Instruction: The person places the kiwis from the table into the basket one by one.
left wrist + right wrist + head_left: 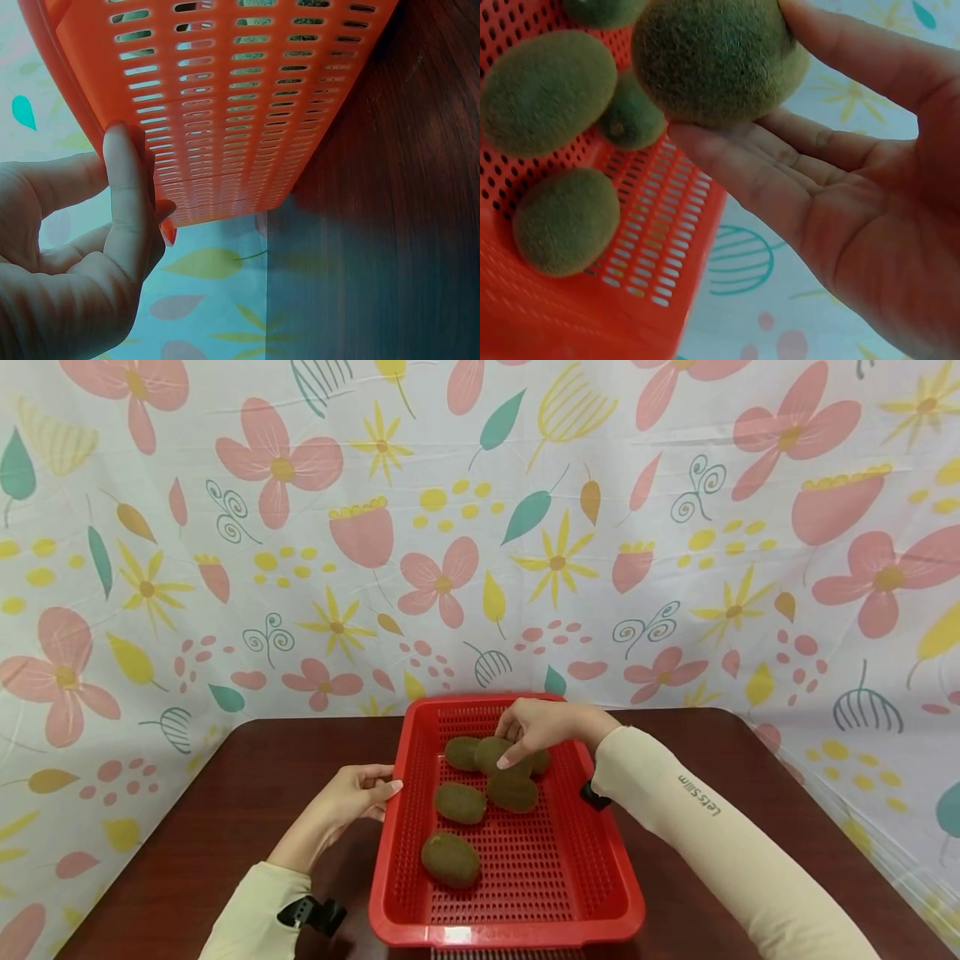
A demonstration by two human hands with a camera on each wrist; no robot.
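A red plastic basket (386, 870) with slotted walls stands on the table, several brown fuzzy kiwis inside. My right hand (542, 727) reaches over its far part and holds a kiwi (716, 64) between thumb and fingertips, above the other fruit. Below and around it are a kiwi (513, 792) and another kiwi (461, 752); nearer the left wall lie a kiwi (460, 803) and one kiwi (450, 859) closest to me. At the basket's left side, my left hand (348, 797) pinches the rim, as the left wrist view shows.
The dark brown table (300, 760) extends on both sides of the basket. Behind it hangs a white cloth (465, 643) printed with flowers and leaves. Black wrist straps (311, 913) sit over the pale sleeves.
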